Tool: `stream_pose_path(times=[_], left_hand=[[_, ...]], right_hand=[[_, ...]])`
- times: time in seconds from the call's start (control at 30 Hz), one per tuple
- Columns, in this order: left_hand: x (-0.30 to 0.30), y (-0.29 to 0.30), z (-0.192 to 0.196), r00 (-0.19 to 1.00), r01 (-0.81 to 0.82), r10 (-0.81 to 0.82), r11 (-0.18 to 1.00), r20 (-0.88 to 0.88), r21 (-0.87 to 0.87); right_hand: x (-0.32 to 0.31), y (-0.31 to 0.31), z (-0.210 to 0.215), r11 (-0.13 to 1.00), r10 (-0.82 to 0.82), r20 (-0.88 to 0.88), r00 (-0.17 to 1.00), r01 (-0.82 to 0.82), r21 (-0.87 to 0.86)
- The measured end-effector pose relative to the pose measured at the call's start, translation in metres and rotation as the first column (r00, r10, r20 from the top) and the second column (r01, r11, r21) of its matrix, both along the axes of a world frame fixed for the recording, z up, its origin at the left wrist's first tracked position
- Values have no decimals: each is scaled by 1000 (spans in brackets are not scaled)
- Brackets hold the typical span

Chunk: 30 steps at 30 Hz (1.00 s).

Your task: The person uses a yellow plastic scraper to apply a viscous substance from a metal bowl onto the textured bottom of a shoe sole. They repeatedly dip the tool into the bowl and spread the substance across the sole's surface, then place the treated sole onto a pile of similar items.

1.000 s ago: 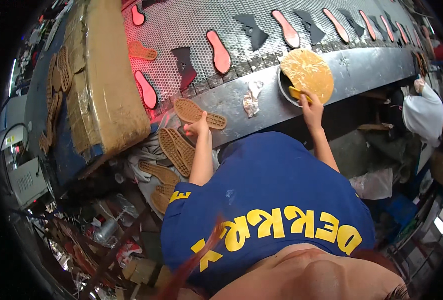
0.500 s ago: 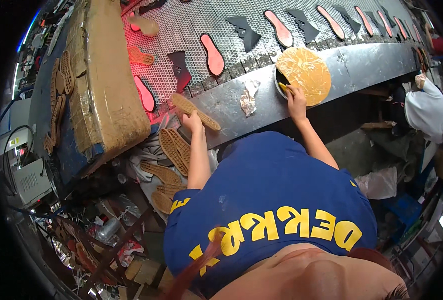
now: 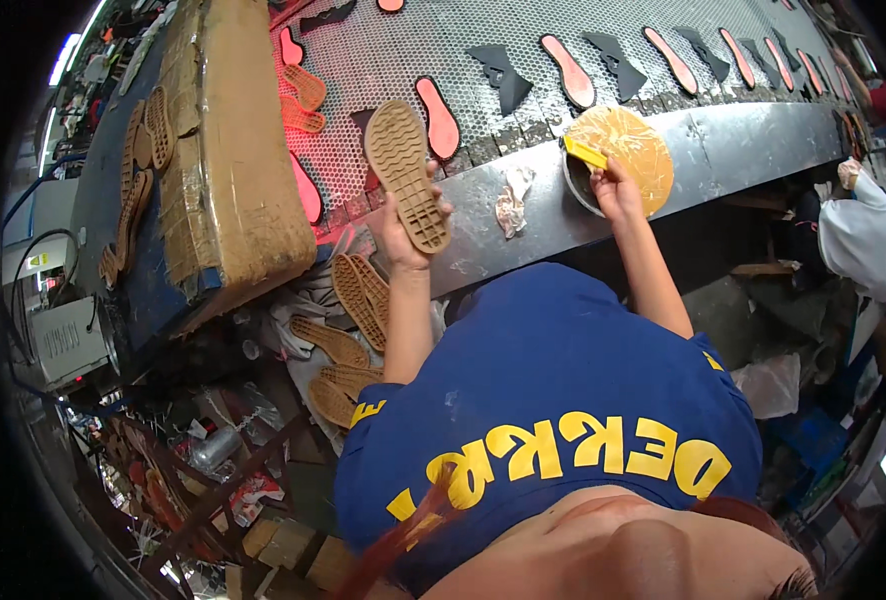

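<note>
While the left hand [image 3: 403,235] grips a tan rubber outsole [image 3: 407,172] tread-up over the mesh conveyor [image 3: 523,30], presenting it for coating, the right hand [image 3: 615,188] pinches a yellow brush [image 3: 586,152] at the glue pot [image 3: 618,158].

The tan shoe sole [image 3: 407,172] looks like matt rubber with a ribbed, rough tread. The conveyor belt [image 3: 483,40] is perforated grey metal mesh, and its edge [image 3: 723,150] is dull, smeared sheet metal. The cardboard box [image 3: 225,170] is rough brown paperboard under glossy tape.
</note>
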<state>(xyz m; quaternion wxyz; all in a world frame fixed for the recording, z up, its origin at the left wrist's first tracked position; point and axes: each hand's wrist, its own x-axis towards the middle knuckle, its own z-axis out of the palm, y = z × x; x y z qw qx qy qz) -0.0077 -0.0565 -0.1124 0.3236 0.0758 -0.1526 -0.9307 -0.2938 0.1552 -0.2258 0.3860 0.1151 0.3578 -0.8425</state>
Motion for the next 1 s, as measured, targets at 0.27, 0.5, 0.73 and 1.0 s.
stream_pose_path(times=[0.27,0.5,0.73,1.0], left_hand=[[-22,44,46,978,73,8,924,209,-376],[-23,75,77,990,122,-94,943,106,-310],[-19,86,88,989,130,-101,939,104,-319],[-15,90,90,982,119,-55,925,183,-360]], right_hand=[[28,-54,172,980,-80,-500,863,-24,-198],[77,-65,243,986,-106,-994,-38,128,-110],[93,-79,237,986,-60,-964,-259,137,-98],[99,-84,236,984,-47,-950,-307,148,-97]])
